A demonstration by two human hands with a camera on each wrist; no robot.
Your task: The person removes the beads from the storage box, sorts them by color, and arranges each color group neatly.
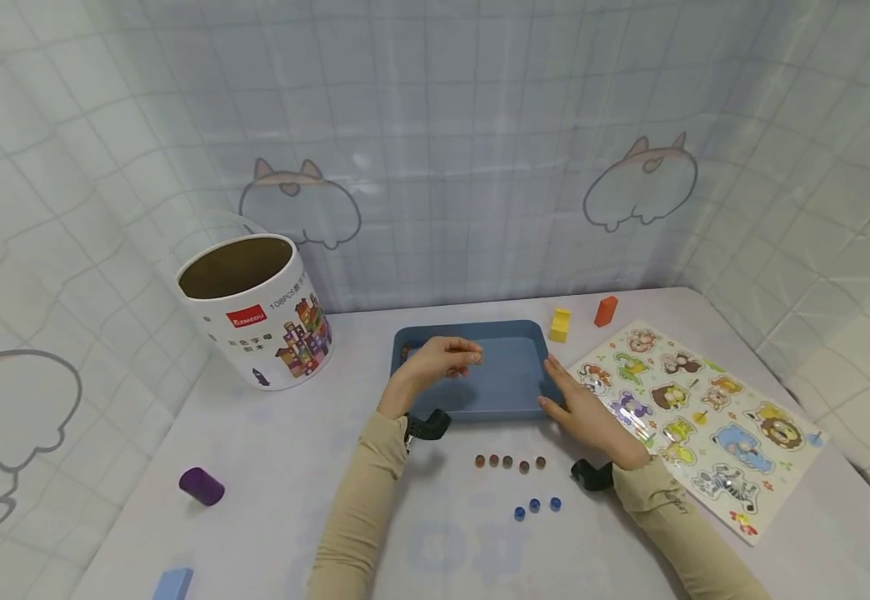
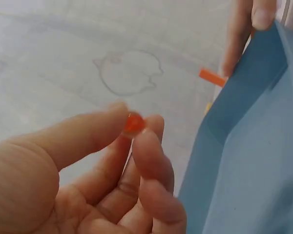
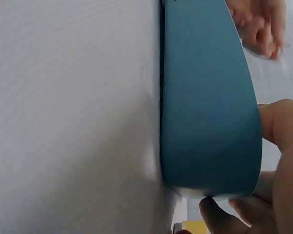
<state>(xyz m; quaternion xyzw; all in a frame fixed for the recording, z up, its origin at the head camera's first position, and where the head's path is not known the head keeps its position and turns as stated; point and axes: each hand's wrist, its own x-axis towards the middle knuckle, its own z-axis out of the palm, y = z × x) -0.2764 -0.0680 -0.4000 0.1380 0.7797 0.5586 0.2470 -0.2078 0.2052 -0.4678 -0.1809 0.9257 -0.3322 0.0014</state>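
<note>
A tiled wall sheet (image 1: 435, 150) is rising behind a pale table (image 1: 270, 467), which is bearing everything else. On its right side an animal picture board (image 1: 693, 421) is lying at a slant, while a white tub (image 1: 264, 321) is standing upright at the back left, its mouth facing up. Between them a blue tray (image 1: 510, 375) is resting flat on the table. The right hand (image 1: 587, 417) is gripping the tray at its near right corner, with the thumb hooking over the rim and the fingers lying along the outside. The left hand (image 1: 438, 360) is hovering over the tray with its fingers bent. A light blue block (image 1: 173, 583) and a purple cylinder (image 1: 201, 487) are lying at the left, and a yellow block (image 1: 559, 325) and an orange block (image 1: 606, 311) are sitting beyond the tray's right end. Five brownish beads (image 1: 507, 462) are forming a row in front of the tray, with three blue beads (image 1: 535, 505) lying nearer the person. Thumb and fingertips of the left hand are pinching one small orange-red bead (image 2: 134, 124), holding it clear of the tray floor.
</note>
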